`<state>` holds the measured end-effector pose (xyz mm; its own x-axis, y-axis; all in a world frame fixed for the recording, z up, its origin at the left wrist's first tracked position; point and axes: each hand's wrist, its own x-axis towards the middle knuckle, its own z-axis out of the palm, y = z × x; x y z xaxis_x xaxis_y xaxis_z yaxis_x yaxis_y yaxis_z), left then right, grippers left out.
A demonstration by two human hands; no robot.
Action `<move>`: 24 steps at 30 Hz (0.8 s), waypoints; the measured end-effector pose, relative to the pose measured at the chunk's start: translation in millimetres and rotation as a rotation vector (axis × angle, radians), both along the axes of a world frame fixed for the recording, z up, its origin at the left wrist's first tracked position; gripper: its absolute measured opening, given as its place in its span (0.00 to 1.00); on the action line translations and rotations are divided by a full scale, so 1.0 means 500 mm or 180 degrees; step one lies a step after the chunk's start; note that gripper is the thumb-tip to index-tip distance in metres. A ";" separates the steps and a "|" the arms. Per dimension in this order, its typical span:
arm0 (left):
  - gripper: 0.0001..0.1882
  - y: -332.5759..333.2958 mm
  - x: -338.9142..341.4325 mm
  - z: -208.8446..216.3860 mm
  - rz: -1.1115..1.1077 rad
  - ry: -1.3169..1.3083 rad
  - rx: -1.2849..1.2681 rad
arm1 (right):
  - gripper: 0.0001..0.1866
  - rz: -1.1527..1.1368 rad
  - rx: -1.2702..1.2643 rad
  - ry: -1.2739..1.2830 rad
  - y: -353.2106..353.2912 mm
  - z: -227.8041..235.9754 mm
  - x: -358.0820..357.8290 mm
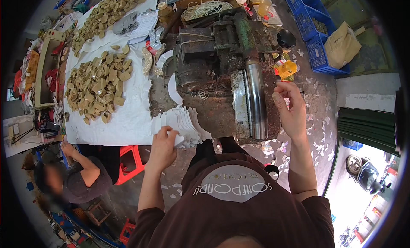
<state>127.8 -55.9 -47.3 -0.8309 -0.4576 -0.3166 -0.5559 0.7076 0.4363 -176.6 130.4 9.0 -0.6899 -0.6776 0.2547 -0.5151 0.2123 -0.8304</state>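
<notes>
My left hand (163, 149) is at the near edge of the bench, its fingers curled over the end of a stack of white curved pieces (183, 123). The pieces stand side by side, thin and scalloped along their near edge. To the right of the machine, my right hand (294, 111) is raised with thumb and fingertips bent close together. Whatever sits between those fingertips is too small to make out. Between my hands stands a heavy, worn metal machine (209, 47) with a shiny steel cylinder (256, 100). Another white curved piece (174, 90) lies beside its base.
Tan blocks (100, 83) are heaped on a white sheet (134, 115) at left. A co-worker (85, 179) sits at lower left near a red stool (130, 162). Blue crates (314, 51) stand at far right, and white scraps litter the floor. String (207, 9) fills a box behind the machine.
</notes>
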 end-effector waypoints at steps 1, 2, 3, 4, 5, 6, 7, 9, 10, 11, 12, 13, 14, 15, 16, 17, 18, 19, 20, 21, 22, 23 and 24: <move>0.24 -0.004 -0.022 0.025 0.0115 0.0299 0.0034 | 0.09 0.0101 0.0005 -0.0009 -0.001 0.015 0.006; 0.24 -0.009 -0.042 0.045 0.0240 0.0596 0.0063 | 0.09 0.0212 0.0005 -0.0020 -0.006 0.024 0.016; 0.24 -0.011 -0.062 0.054 0.0465 0.0818 0.0441 | 0.09 0.0333 -0.0053 -0.0004 -0.011 0.028 0.031; 0.23 -0.011 -0.084 0.064 0.0549 0.1280 0.1054 | 0.09 0.0526 -0.0060 -0.0069 -0.015 0.030 0.048; 0.23 -0.006 -0.104 0.070 0.0642 0.1738 0.1678 | 0.10 0.0732 -0.0057 -0.0136 -0.023 0.031 0.067; 0.23 0.005 -0.121 0.073 0.0724 0.2191 0.2308 | 0.10 0.0891 -0.0181 0.0025 -0.038 0.036 0.088; 0.22 0.022 -0.140 0.072 0.0744 0.2454 0.2796 | 0.11 0.1039 -0.0301 0.0196 -0.053 0.041 0.108; 0.22 0.060 -0.180 0.071 0.0787 0.2947 0.3796 | 0.11 0.0879 -0.0211 0.0352 -0.077 0.041 0.148; 0.22 0.079 -0.198 0.076 0.0913 0.3131 0.4227 | 0.11 0.0798 -0.0158 0.0439 -0.083 0.036 0.158; 0.22 0.098 -0.213 0.091 0.1032 0.3297 0.4664 | 0.11 0.0716 -0.0196 0.0493 -0.083 0.027 0.161; 0.22 0.111 -0.225 0.104 0.1159 0.3453 0.5102 | 0.11 0.0637 -0.0236 0.0544 -0.082 0.015 0.163; 0.22 0.116 -0.233 0.112 0.1264 0.3467 0.5168 | 0.11 0.0556 -0.0279 0.0592 -0.080 0.009 0.163; 0.22 0.120 -0.239 0.111 0.1260 0.3452 0.5087 | 0.11 0.0495 -0.0321 0.0695 -0.077 0.009 0.159; 0.22 0.124 -0.245 0.110 0.1259 0.3438 0.5004 | 0.11 0.0436 -0.0363 0.0797 -0.075 0.009 0.155; 0.22 0.126 -0.248 0.110 0.1264 0.3422 0.4908 | 0.11 0.0383 -0.0414 0.0890 -0.074 0.010 0.150; 0.22 0.128 -0.248 0.111 0.1470 0.3357 0.4709 | 0.11 0.0547 -0.0434 0.0773 -0.072 0.010 0.143; 0.22 0.131 -0.245 0.112 0.1673 0.3289 0.4507 | 0.11 0.0712 -0.0455 0.0653 -0.068 0.011 0.132; 0.21 0.133 -0.245 0.112 0.1862 0.3218 0.4318 | 0.11 0.0869 -0.0464 0.0543 -0.060 0.012 0.119; 0.21 0.124 -0.243 0.107 0.2007 0.2996 0.3930 | 0.11 0.0661 -0.0541 0.0304 -0.051 0.012 0.104; 0.21 0.105 -0.236 0.095 0.2139 0.2772 0.3539 | 0.11 0.0452 -0.0619 0.0065 -0.039 0.012 0.083; 0.21 0.087 -0.228 0.082 0.2260 0.2551 0.3145 | 0.10 0.0289 -0.0403 0.0171 -0.022 0.027 0.050; 0.20 0.071 -0.219 0.075 0.2129 0.2490 0.2991 | 0.07 0.0280 0.0057 0.0432 -0.010 0.049 0.016; 0.21 0.070 -0.216 0.067 0.1792 0.2272 0.2673 | 0.06 0.0351 0.0402 0.0506 0.001 0.064 -0.016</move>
<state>19.9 -20.9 -13.7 -0.6914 -0.6809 -0.2415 -0.1435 -0.1982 0.9696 -184.6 130.8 41.1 -0.5679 -0.7801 0.2626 -0.6631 0.2446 -0.7075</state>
